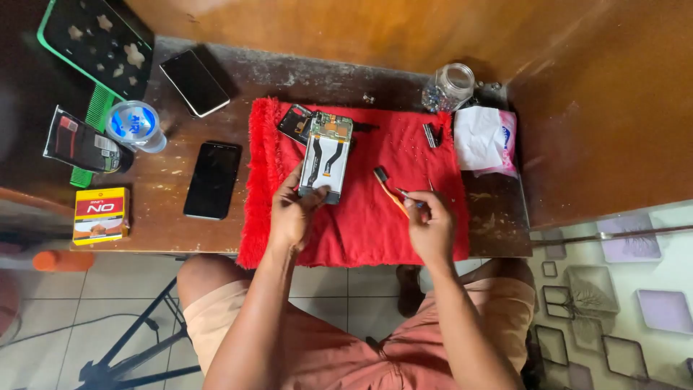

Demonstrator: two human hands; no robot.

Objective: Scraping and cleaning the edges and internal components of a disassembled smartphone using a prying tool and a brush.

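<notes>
Knees in pinkish shorts fill the near edge, the forearms reaching from them onto the wooden table [498, 217]; the left hand [292, 213] has its grip closed on the lower end of an opened phone [326, 155], its back off and its boards and flex cable showing, held over the red towel [361, 195]; the right hand [431, 224] has its grip closed on an orange-handled toothbrush [388, 188], bristles toward the phone but apart from it; left of the towel lies a dark phone [211, 179], beyond it a second phone [193, 82]; a yellow carton [100, 214] sits at the left edge, a sealed water cup [135, 125] behind it; at the far right stands a lidless glass jar [450, 87] holding small bits too tiny to tell, beside a tissue pack [485, 139].
</notes>
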